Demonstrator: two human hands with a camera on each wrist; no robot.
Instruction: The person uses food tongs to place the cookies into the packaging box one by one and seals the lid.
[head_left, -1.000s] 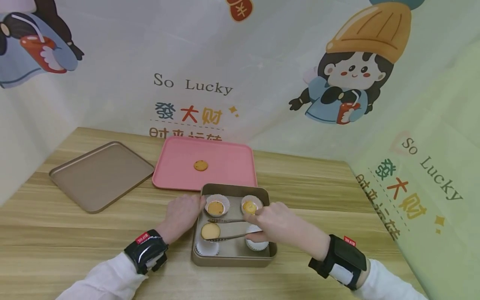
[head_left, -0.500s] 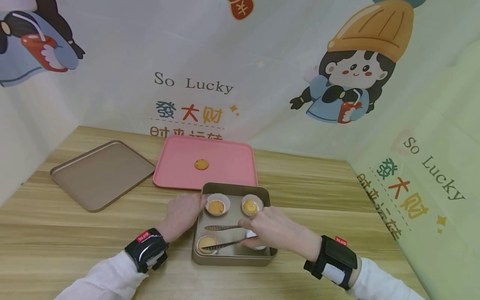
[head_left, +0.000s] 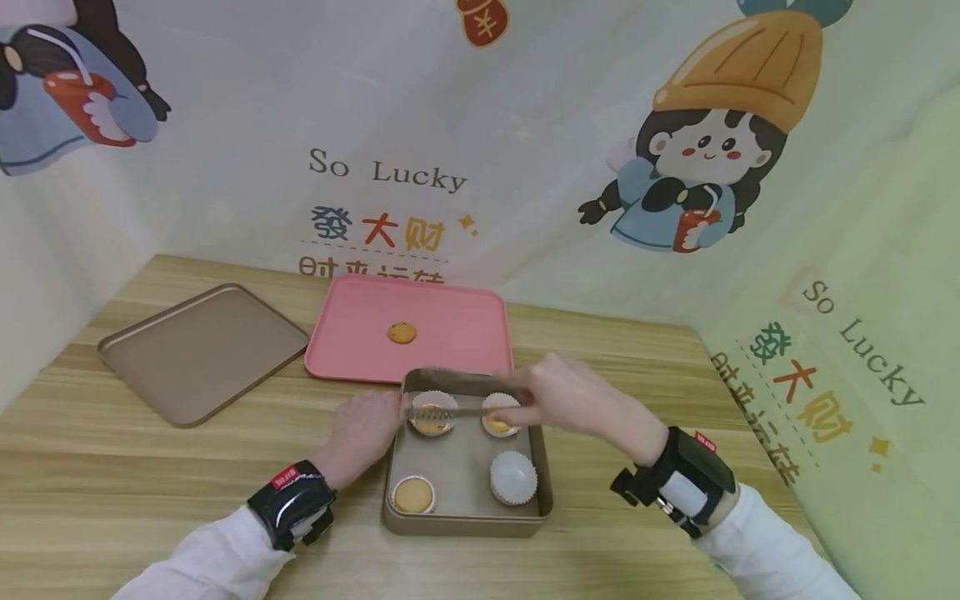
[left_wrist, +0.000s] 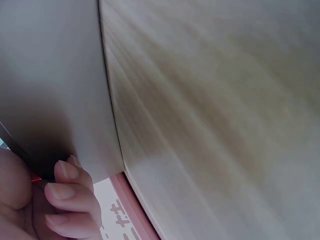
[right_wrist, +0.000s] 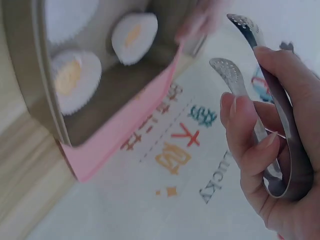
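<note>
Metal tongs (right_wrist: 299, 160) with perforated tips are held in my right hand (head_left: 570, 398), over the back part of a deep bronze tin (head_left: 465, 524). Their tips stand apart with nothing between them in the right wrist view. My left hand (head_left: 366, 437) grips the tin's left wall near the back corner, fingers (left_wrist: 75, 200) curled against the outside. Inside the tin, a plain round cookie (head_left: 414, 496) sits in the front-left paper cup. Both back cups (head_left: 444, 400) contain yellowish pieces, partly covered by the tongs and right hand. The front-right paper cup (head_left: 513, 478) is empty.
Behind the tin lies a pink tray (head_left: 457, 325) bearing one speckled cookie (head_left: 402, 332). A flat brown baking tray (head_left: 202, 354) rests at the back left of the wooden table (head_left: 637, 367). A printed cloth (head_left: 525, 208) hangs behind the table.
The tongs lowered the plain cookie into the front-left cup and let it go. My right hand then moved back with the tongs toward the rear cups. My left hand stayed on the tin.
</note>
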